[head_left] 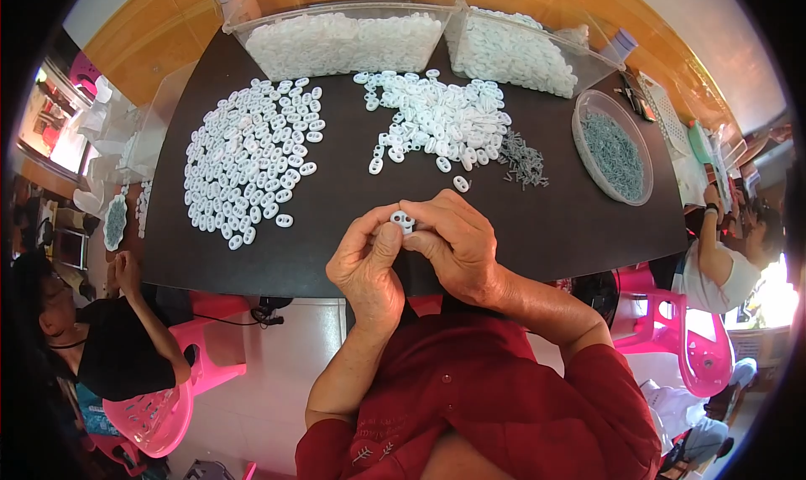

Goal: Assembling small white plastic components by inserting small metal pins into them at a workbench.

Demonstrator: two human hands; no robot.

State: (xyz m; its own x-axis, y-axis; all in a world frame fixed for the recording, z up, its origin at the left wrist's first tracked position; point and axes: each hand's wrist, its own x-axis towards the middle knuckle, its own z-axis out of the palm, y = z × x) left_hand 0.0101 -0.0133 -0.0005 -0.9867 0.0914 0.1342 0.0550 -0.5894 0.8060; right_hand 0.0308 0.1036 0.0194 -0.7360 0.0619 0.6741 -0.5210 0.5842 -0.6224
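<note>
My left hand (369, 266) and my right hand (457, 245) meet over the near edge of the dark table (311, 253). Between their fingertips they pinch a small white oval plastic piece (402, 221) with two round holes. Both thumbs press on it from the near side. Whether anything smaller is in the fingers is hidden. Just beyond, a single white oval piece (460, 183) lies apart from a heap of white pieces (441, 119). Touching that heap on the right is a small pile of thin grey pins (525, 162). A wider spread of white oval pieces (243, 161) covers the table's left side.
Two clear bins (336, 9) of white pieces line the back. A round clear tub (578, 136) of grey pins sits at the right, near pliers-like tools (638, 98). One person (109, 337) sits at the left, another (718, 266) at the right, beside pink chairs (688, 337).
</note>
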